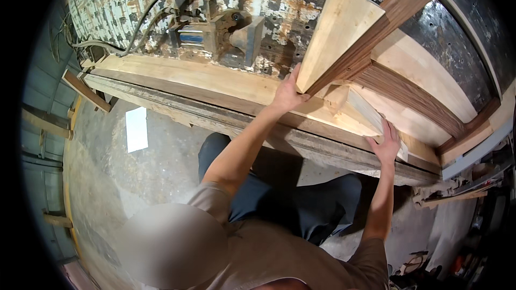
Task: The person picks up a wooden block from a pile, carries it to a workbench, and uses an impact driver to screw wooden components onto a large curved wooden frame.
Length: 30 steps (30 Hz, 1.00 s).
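My left hand [290, 95] is at the lower left corner of a pale wooden panel [338, 29], fingers along its side and thumb beneath. That panel lies against a dark brown wooden bar [376, 29] with visible grain. My right hand [386, 142] straddles the edge of a pale, tapered wooden panel [367, 108], thumb on one side and fingers on the other. Dark brown strips and pale panels form a frame on the bench, with a brown cross rail [411, 94] and a curved pale panel [427, 70]. Parts of both hands' fingers are hidden by wood.
A long pale board [199, 80] runs along the front of a perforated metal surface [123, 13] with worn paint. On it stands a metal clamp cylinder [193, 37] with a hose [148, 13]. A weathered beam [226, 120] edges the bench. Wood pieces lean at the left.
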### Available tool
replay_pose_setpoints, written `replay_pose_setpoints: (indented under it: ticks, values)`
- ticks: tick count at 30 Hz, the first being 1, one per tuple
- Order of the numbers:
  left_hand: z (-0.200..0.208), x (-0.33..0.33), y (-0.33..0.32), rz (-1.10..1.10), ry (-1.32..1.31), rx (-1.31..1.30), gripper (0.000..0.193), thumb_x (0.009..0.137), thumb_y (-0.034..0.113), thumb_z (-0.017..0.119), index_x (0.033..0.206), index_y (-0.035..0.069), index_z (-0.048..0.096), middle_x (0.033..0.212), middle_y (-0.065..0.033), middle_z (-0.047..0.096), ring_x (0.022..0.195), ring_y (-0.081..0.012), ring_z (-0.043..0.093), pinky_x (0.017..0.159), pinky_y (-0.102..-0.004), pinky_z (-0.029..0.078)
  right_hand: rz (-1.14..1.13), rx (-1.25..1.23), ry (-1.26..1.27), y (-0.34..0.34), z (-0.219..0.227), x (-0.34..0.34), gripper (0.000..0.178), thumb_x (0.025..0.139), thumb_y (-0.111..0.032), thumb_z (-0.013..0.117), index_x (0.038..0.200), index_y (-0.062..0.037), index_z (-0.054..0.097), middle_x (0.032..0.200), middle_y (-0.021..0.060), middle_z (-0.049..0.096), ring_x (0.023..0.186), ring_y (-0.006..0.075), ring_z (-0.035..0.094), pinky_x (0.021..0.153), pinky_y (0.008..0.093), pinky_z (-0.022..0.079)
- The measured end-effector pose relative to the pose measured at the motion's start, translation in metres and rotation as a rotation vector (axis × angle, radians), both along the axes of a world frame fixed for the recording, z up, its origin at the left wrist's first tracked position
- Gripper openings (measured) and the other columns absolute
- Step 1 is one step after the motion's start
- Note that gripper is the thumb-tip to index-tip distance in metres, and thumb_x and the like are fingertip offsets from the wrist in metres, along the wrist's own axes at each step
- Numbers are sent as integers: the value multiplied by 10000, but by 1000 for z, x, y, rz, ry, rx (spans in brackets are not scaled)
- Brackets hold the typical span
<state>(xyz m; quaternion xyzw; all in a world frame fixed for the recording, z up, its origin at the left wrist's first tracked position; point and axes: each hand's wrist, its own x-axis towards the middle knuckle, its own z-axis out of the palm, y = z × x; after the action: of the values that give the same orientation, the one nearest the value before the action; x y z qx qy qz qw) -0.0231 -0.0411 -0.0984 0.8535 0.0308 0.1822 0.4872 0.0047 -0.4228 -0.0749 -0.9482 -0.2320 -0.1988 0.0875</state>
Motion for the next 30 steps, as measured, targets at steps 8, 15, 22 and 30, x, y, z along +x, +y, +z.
replay_pose_setpoints:
  ticks: [8,15,22,30]
  values:
    - [-11,6,6,-17,25,70,982,652,108,760,1446,73,182,1178,-277,510,1055,-419,535,899,-426,463,0,-24,-35,-2,-3,2,770,614,-411,792,1290,-165,514,1259,120,530,1135,361,492,946,465,410]
    - [-10,2,3,9,46,86,1009,625,171,794,1429,46,197,1223,-275,479,1097,-415,509,928,-421,446,-6,3,26,4,3,-4,767,619,-381,798,1288,-141,512,1261,132,526,1151,346,483,959,453,405]
    - [-5,-4,5,6,124,48,984,606,159,815,1406,31,257,1250,-264,487,1168,-390,479,982,-411,411,-4,-8,26,4,2,-2,766,608,-346,806,1283,-133,514,1261,133,524,1159,342,476,969,446,394]
    - [5,-8,0,-1,140,66,1037,597,223,820,1417,12,221,1247,-268,474,1158,-400,476,974,-416,415,-9,-7,26,-2,1,-1,771,605,-350,806,1289,-151,511,1267,130,523,1158,340,480,968,452,393]
